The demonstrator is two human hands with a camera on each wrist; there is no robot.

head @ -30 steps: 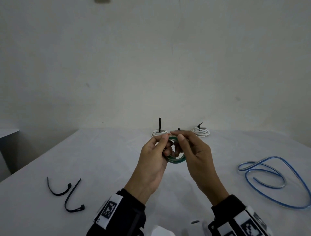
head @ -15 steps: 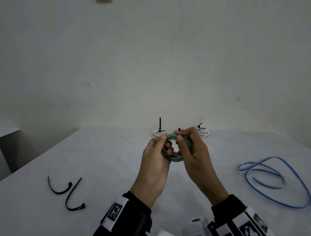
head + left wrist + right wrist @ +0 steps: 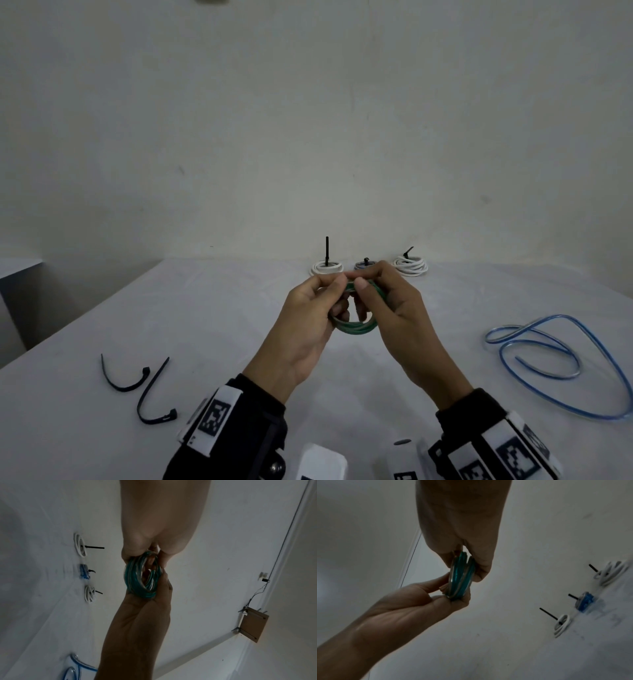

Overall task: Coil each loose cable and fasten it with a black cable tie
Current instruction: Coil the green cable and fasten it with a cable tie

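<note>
A coiled green cable (image 3: 356, 329) hangs in the air above the middle of the table, held between both hands. My left hand (image 3: 337, 291) pinches its left side with thumb on top and fingers curled through the ring. My right hand (image 3: 370, 284) grips the top and right side. The left wrist view shows the green coil (image 3: 142, 574) as several loops with no tie round it. In the right wrist view the green coil (image 3: 461, 574) is seen edge-on between both hands. Two loose black cable ties (image 3: 147, 387) lie at the front left. A loose blue cable (image 3: 548, 356) sprawls at the right.
Three tied coils stand at the table's far edge by the wall: a white coil (image 3: 327, 269), a small blue coil (image 3: 364, 264) and another white coil (image 3: 411, 267), each with a black tie tail sticking up. The white table (image 3: 205, 325) ends at left.
Both hands have shifted their fingers round the green coil and turned it a little. The coil stays in about the same place above the table.
</note>
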